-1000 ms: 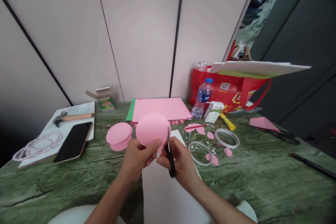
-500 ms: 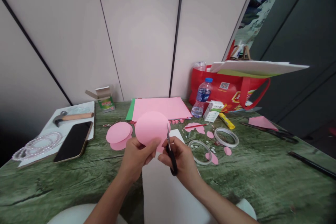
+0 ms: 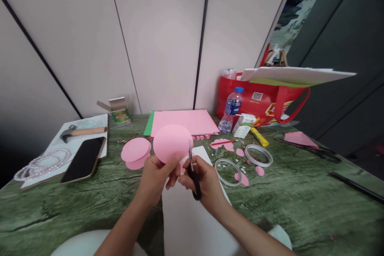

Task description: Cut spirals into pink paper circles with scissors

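My left hand (image 3: 155,178) is closed on the lower edge of a pink paper circle (image 3: 171,142), holding it upright above the table. My right hand (image 3: 204,182) grips small black-handled scissors (image 3: 193,174), whose blades point up at the circle's right edge. Under both hands lies a white sheet (image 3: 192,216). Two more pink paper circles (image 3: 135,153) lie stacked on the table just left of my left hand.
On the green table (image 3: 300,204) lie a phone (image 3: 84,160), a hammer (image 3: 82,131), beads (image 3: 42,164), pink and green paper sheets (image 3: 183,121), two tape rolls (image 3: 258,155), pink scraps, a glue stick (image 3: 259,137), a water bottle (image 3: 231,110), a small carton and a red bag (image 3: 264,100).
The pink circle and both hands have shifted slightly up and left; the scissors stay at the circle's right edge.
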The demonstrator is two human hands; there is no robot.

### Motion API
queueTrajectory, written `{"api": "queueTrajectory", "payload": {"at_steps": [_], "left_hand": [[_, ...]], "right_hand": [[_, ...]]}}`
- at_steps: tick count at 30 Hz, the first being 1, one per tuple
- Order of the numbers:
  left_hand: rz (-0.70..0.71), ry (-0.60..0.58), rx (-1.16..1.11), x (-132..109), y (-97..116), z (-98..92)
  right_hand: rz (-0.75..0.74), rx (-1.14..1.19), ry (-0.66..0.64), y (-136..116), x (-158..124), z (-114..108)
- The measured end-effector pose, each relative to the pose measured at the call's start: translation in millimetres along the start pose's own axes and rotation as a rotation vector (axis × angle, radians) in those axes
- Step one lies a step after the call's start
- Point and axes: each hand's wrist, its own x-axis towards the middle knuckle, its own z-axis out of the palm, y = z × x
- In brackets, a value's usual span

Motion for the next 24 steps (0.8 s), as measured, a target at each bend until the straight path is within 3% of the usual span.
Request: {"api": "queueTrajectory", "payload": {"at_steps": [4,13,24], "left_hand": [[0.011,0.054,0.066,0.6,-0.2,-1.4],[-0.005,0.04,0.132,-1.4,3.8,0.3],[0.016,0.041,0.105,-0.8,-0.7,-1.9]], "right_hand": [[-0.015,-0.027,-0.001,0.1,-0.1,-1.7],[-0.111,-0.043,-0.013,-2.6,2.5,-7.1],[-0.07,-0.029,0.029,-1.9,2.6,-5.6]]}}
